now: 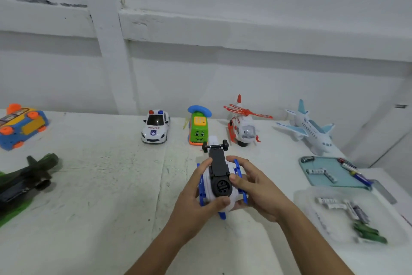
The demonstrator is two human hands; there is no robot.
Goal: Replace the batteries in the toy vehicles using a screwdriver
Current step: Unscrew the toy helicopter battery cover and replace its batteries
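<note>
Even, rather dim, cool light falls on the white surface [93, 185], leaving only soft shadows. Wide-angle bending curves the edges, and everything looks slightly soft, especially the corners.

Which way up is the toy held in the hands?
Upside down: the toy shows its black underside and wheels upward.

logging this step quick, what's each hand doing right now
Left hand: holds the blue and white toy, fingers curled round it.
Right hand: holds the same toy from the other side.
</note>
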